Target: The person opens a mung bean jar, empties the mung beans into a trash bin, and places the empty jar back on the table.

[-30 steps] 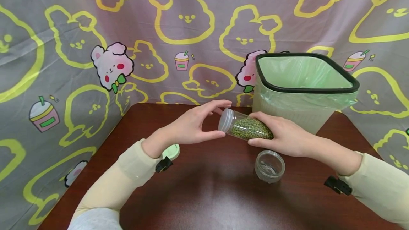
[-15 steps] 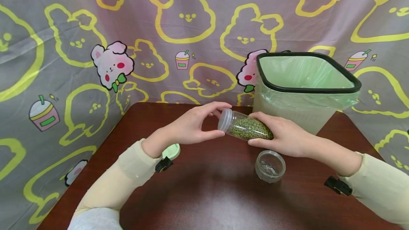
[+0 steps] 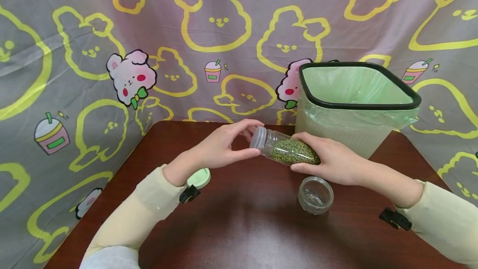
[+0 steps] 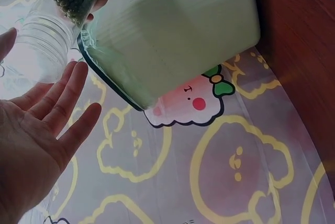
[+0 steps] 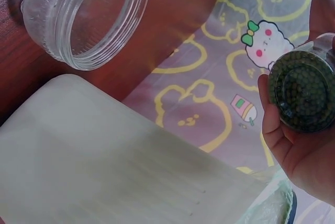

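Observation:
My right hand (image 3: 334,157) grips a clear jar (image 3: 293,149) of green mung beans, tilted on its side above the table with its mouth to the left. My left hand (image 3: 220,144) pinches the translucent screw lid (image 3: 257,139) between thumb and fingers, at the jar's mouth. A strip of clear neck shows between lid and beans; whether the lid still touches the rim I cannot tell. In the left wrist view, the left hand's fingers reach under the lid (image 4: 37,56). From the right wrist, the jar's round base (image 5: 303,92) faces the camera, with right fingers around it.
A clear open bowl (image 3: 315,196) stands on the brown table (image 3: 239,219) below the right hand. A pale green lid (image 3: 199,178) lies behind the left wrist. A lined bin (image 3: 336,130) with a black rim stands at the back right, before a patterned curtain (image 3: 231,20).
My left hand has shifted slightly left, drawing the lid outward so that more of the jar's neck shows. The right hand and jar have stayed nearly still.

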{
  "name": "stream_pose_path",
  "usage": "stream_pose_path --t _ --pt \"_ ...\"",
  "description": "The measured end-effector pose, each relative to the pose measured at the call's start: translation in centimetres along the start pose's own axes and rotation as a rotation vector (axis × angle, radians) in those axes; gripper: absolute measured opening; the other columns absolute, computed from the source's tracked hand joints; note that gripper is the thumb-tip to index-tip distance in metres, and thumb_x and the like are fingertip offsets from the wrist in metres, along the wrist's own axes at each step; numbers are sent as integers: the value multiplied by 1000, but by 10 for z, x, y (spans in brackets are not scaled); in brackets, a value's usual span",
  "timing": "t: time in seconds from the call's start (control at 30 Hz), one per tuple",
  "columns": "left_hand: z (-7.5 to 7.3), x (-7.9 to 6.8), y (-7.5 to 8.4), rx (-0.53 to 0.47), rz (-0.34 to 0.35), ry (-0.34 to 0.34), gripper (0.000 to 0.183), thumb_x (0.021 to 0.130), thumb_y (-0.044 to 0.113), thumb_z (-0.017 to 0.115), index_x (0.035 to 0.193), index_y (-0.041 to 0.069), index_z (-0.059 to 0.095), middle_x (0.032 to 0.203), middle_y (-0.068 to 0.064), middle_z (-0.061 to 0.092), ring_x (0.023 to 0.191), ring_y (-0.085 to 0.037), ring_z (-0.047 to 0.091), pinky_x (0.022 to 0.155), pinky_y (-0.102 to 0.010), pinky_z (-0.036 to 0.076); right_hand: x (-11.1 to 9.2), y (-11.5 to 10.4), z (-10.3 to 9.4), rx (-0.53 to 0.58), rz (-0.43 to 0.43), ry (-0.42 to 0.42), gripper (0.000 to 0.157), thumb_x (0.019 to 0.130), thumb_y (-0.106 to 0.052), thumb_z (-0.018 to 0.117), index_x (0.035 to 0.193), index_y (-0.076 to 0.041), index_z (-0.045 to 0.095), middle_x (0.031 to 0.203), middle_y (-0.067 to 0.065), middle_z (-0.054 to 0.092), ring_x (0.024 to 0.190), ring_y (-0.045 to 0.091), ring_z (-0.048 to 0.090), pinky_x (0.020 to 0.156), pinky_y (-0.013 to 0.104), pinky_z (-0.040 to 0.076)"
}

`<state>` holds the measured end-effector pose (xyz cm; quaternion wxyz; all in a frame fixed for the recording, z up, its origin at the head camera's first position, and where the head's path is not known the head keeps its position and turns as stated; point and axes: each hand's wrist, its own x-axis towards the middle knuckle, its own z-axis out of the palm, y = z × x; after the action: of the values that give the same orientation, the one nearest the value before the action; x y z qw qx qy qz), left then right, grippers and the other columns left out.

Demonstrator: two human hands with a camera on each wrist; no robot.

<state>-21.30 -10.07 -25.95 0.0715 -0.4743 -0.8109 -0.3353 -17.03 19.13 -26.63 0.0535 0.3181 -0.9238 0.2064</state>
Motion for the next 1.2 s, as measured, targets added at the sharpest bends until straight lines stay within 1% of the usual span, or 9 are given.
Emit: stream_pose_path --t 0.23,0.33,0.43,0.5,0.63,0.73,0.87,1.07,1.2 --pt "-1 -11 -10 -11 -52 19 53 87 23 75 133 12 51 100 6 62 93 -12 60 75 -31 46 -2 3 2 -7 -13 18 59 87 -50 68 131 -15 50 110 -2 62 94 13 58 81 42 48" --pt "-2 -17 -16 -11 -97 20 54 87 22 75 134 12 51 100 5 62 92 -11 59 75 -31 46 -2 3 3 -5 -14 18 59 87 -50 68 131 -14 50 111 -1 62 94 14 58 81 42 48" --pt "-2 -22 -22 17 -155 -7 55 87 26 75 134 13 50 101 5 62 92 -8 57 75 -32 47 -2 4 3 -3 -14 19 59 88 -49 68 131 -15 50 110 -1 62 94 13 58 81 42 48" --pt "-1 -24 -27 62 -192 -41 55 88 30 74 135 14 50 102 5 62 93 -8 57 75 -32 47 -3 4 3 -3 -13 19 59 88 -50 68 131 -14 50 111 -1 62 94 13 59 81 42 48" --pt "4 -26 -40 213 -251 -129 58 88 40 71 136 15 49 108 3 63 95 -10 58 78 -33 48 -4 4 3 -3 -6 15 60 87 -51 68 131 -14 50 112 -1 62 94 13 59 80 42 49" --pt "13 -29 -53 322 -262 -190 59 88 43 70 136 14 51 111 1 63 96 -11 59 81 -34 49 -4 4 3 -5 0 13 60 87 -51 67 132 -15 50 112 -2 62 94 13 59 81 42 48" --pt "26 -32 -66 425 -248 -285 59 88 43 69 134 10 52 113 0 63 94 -12 61 81 -33 49 -5 4 4 -10 1 11 60 87 -52 68 132 -15 50 111 -2 62 94 13 59 81 41 48" --pt "44 -36 -83 508 -239 -430 59 88 38 71 135 7 51 111 -4 61 85 -12 61 77 -32 50 -6 5 5 -8 -2 17 59 87 -51 68 132 -16 50 111 -3 62 94 13 58 81 41 48" --pt "53 -38 -89 536 -261 -501 60 86 34 74 135 6 52 116 -7 60 92 -15 62 81 -34 50 -7 6 5 -9 2 16 60 87 -51 68 131 -16 50 112 -2 62 94 13 59 81 41 48"
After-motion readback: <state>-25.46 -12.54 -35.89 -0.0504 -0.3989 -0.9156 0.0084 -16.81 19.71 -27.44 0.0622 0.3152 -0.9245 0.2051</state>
